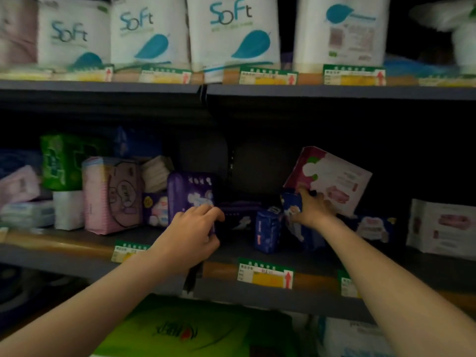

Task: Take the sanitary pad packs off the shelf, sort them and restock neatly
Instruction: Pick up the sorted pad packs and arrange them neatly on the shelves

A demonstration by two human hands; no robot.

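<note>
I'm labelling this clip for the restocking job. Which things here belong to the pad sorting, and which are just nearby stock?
Job:
- purple pad pack, gripped by left hand
- pink-and-white pad pack, tilted, held by right hand
- blue pad packs
- pink checked pack
- green pack

Nearby:
- Soft tissue packs, shelf above
- price tags
- green bag, below

tissue packs [231, 32] above, pad packs [110, 194] on shelf [309, 256]

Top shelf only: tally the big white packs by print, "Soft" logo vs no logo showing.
"Soft" logo packs: 3
White pack showing leaf and label side only: 1
Total: 4
</note>
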